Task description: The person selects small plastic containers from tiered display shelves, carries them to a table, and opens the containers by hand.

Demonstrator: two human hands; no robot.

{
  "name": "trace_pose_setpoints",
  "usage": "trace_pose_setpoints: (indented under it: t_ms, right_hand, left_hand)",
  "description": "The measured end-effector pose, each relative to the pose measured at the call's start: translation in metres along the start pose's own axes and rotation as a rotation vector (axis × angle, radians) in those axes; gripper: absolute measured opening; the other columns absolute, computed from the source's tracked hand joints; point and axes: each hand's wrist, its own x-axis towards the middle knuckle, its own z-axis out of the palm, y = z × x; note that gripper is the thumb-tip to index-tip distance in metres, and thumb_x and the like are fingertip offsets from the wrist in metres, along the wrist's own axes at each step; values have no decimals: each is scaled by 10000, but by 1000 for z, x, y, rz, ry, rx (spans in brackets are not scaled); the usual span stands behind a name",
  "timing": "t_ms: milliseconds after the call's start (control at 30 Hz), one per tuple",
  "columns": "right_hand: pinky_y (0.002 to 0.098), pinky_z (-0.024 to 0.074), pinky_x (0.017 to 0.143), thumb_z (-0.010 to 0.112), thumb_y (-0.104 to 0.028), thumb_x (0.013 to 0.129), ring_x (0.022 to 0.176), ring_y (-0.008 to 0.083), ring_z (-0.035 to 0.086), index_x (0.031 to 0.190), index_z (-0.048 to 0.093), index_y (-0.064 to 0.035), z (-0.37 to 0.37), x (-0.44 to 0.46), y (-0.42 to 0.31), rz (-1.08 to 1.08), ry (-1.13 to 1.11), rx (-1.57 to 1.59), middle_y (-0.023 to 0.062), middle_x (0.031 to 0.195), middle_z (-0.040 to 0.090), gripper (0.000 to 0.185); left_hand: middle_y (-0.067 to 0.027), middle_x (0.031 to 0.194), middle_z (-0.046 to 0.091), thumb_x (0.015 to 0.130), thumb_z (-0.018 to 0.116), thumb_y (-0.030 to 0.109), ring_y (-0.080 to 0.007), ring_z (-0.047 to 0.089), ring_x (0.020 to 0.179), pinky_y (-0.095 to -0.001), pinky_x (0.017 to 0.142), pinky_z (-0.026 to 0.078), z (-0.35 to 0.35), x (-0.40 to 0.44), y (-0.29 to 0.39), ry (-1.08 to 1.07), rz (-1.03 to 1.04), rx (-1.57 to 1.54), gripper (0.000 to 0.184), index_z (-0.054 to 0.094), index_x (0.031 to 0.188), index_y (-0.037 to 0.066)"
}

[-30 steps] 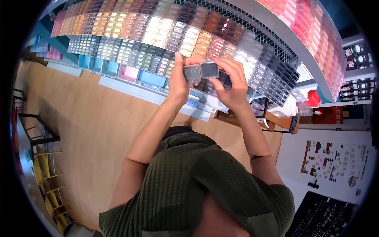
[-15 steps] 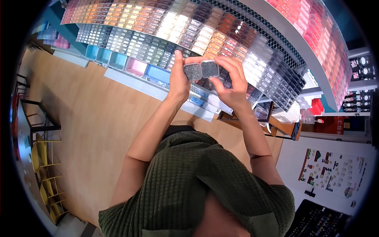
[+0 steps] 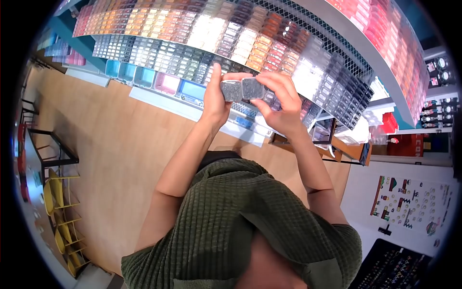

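Two small clear square boxes filled with grey bits, perhaps beads, are held up side by side. My left hand point(image 3: 215, 100) grips the left grey box point(image 3: 231, 91), its thumb pointing up and its fingers passing behind. My right hand point(image 3: 284, 107) pinches the other, slightly darker grey box point(image 3: 253, 88) at its right side between thumb and fingers. The boxes meet or overlap at their inner edges, and I cannot tell whether they are joined. Just beyond them rises a sloped display rack point(image 3: 159, 55) packed with rows of similar small boxes in many colours.
Below the rack stand blue baskets point(image 3: 144, 76) and a pink basket point(image 3: 166, 83). A second rack of pink boxes point(image 3: 385, 53) curves overhead at right. Yellow chairs point(image 3: 57, 192) line the left side. At lower right are a printed sheet point(image 3: 411, 202) and a black board point(image 3: 392, 267).
The right box has shifted slightly left and tilted, now partly over the left box's edge. Both hands have kept their grip, and the view has turned a little.
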Motion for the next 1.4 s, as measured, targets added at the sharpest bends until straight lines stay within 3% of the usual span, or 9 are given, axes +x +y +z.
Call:
trace_pose_setpoints:
  t_ms: [167,400,533,833,1000,1200,1267,1300,1400]
  right_hand:
    - [304,519,867,822,-60,727,952,156,634,1108,691,-34,-9,4,13,438,-52,310,84,1084,647,404]
    - [323,516,882,800,-22,743,959,193,630,1122,693,-45,-24,-5,5,259,-131,127,97,1089,660,394]
    - [359,529,894,803,-44,747,1034,249,650,1124,693,-64,-32,-18,6,328,-135,147,112,1122,675,393]
    - [395,518,830,807,-103,728,988,284,631,1100,692,-73,-46,-50,19,39,-44,-156,78,1073,686,391]
    - [369,525,813,792,-84,754,918,280,658,1061,703,-63,-103,-55,35,161,31,-131,110,1014,697,320]
    - [349,536,789,771,-102,789,875,281,678,1045,703,-54,-206,-41,95,260,498,-423,128,992,714,269]
    - [334,509,878,775,-93,814,973,233,672,1072,688,-6,-233,-34,114,427,493,-503,135,1038,721,287]
    - [365,507,887,768,-105,815,966,285,673,1081,686,-3,-241,-29,129,236,485,-657,147,1018,719,297]
    - [406,501,897,749,-115,830,983,344,657,1119,675,-13,-246,-23,163,310,343,-704,169,1050,703,316]
  left_hand:
    - [-98,898,703,1041,295,497,-136,600,617,-236,499,491,9,17,24,59,-307,15,653,676,1076,-34]
    - [-77,789,647,981,508,488,-133,600,595,-216,475,492,17,-2,23,70,-517,-145,511,654,1047,3]
    - [-80,780,637,932,640,337,-140,595,584,-203,454,476,12,-3,0,75,-445,79,326,623,1061,38]
    - [-38,843,648,948,623,271,-123,605,664,-228,481,498,34,-9,-32,129,-489,17,219,601,1027,69]
    - [-18,818,641,973,601,326,-108,599,685,-229,558,507,44,-13,-39,-26,-499,11,296,654,1048,45]
    - [-12,803,628,980,589,314,-104,587,716,-238,565,478,32,-15,-52,78,-499,16,289,666,1030,40]
    - [-14,800,624,979,590,309,-111,587,722,-238,563,474,30,-15,-57,104,-480,1,282,662,1019,39]
    - [-14,799,622,979,589,307,-114,587,726,-238,565,472,30,-15,-59,111,-477,-9,280,660,1017,40]
    - [-14,797,617,980,585,303,-119,586,735,-241,571,467,32,-16,-62,132,-471,-32,271,656,1011,43]
